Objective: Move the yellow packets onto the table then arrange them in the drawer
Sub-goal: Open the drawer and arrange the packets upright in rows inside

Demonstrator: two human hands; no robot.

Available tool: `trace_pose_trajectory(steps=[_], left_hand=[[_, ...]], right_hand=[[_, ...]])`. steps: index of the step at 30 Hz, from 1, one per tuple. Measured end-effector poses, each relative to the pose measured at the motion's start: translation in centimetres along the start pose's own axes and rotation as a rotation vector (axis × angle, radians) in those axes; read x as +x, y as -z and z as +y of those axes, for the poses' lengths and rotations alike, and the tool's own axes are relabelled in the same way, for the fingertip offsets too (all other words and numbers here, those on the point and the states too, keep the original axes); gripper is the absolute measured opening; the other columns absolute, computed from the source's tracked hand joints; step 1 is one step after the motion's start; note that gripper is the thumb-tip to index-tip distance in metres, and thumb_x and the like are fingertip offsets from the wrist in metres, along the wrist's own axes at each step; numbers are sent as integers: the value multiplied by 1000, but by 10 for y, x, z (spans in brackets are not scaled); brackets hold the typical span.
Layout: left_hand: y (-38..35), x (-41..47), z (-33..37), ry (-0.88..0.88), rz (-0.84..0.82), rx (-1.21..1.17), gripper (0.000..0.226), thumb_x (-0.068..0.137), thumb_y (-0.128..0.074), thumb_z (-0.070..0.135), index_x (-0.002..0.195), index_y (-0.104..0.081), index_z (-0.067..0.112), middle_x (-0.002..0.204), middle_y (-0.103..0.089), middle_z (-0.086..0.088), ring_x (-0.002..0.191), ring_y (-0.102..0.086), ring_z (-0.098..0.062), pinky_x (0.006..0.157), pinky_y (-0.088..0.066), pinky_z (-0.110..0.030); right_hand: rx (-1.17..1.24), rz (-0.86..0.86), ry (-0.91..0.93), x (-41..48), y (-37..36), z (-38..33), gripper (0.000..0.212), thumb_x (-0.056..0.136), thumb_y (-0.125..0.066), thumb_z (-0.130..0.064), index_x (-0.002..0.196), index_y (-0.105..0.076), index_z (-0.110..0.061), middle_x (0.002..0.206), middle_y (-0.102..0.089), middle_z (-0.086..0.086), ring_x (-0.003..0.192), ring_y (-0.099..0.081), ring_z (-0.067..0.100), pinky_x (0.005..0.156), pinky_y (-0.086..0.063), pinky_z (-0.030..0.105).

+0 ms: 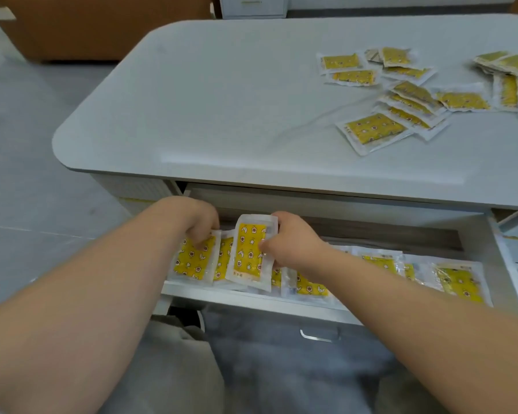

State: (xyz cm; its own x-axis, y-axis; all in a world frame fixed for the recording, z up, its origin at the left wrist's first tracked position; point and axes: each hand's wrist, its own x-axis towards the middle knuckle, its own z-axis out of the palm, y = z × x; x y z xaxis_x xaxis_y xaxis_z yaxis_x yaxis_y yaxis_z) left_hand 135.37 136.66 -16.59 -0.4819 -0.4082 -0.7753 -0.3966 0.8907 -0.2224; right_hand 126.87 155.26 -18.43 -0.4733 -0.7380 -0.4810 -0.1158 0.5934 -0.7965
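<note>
In the drawer (251, 298) 1 packet (193, 259) is pinched by the left hand (202, 222), 1 by the right hand (290, 242) — many are judged left to arrange on the table (222, 100).

Both hands (202, 224) (287, 237) hold yellow packets (249, 249) inside the open drawer (251, 297).

No text can be read. The raised yellow packet (249, 249) at lower centre bears small dark marks near its bottom edge, perhaps print, too blurred.

A home living room; brown sofa (72, 28); low drawer table (222, 100).
</note>
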Motion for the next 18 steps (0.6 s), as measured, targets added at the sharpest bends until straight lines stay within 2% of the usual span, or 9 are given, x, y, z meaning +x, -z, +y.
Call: trace_pose_trajectory(steps=[3,7,10,13,16,18], left_hand=[[-11,3,-2,37,67,-44,47,87,-75,21,133,-63,19,125,-65,-2,111,-62,-22,95,-53,-36],[-20,4,-4,85,152,-70,41,83,-79,17,121,-61,20,114,-64,0,97,-60,-19,83,-52,-32],[-22,2,-6,83,171,-64,43,82,-79,14,118,-58,24,115,-61,1,94,-53,-18,81,-43,-32],[-19,2,-7,40,197,-99,38,81,-77,8,109,-58,26,109,-61,3,93,-55,-18,75,-44,-30],[-17,3,-5,15,212,-103,38,83,-75,6,113,-59,23,109,-60,2,97,-56,-19,75,-47,-29],[-20,4,-4,30,212,-89,42,84,-74,7,120,-59,21,116,-61,-1,99,-55,-20,79,-47,-29]], right_hand=[[-8,2,-22,7,-8,3,28,93,-68,-4,111,-59,-24,104,-69,3,90,-71,22,74,-65,39],[-47,10,-65,15,-12,7,29,92,-68,-5,112,-59,-24,103,-68,2,90,-70,21,79,-64,42],[-74,0,-88,22,-15,8,37,93,-66,-5,124,-58,-22,106,-67,2,92,-69,22,79,-64,40],[-103,0,-83,27,-18,6,48,93,-62,-2,136,-53,-21,109,-65,4,91,-68,22,76,-64,39],[-126,7,-80,31,-19,4,49,94,-60,-2,138,-52,-21,108,-65,4,91,-68,22,75,-65,40],[-147,7,-83,32,-19,4,47,93,-61,-3,137,-53,-21,106,-65,3,90,-69,22,75,-65,41]])
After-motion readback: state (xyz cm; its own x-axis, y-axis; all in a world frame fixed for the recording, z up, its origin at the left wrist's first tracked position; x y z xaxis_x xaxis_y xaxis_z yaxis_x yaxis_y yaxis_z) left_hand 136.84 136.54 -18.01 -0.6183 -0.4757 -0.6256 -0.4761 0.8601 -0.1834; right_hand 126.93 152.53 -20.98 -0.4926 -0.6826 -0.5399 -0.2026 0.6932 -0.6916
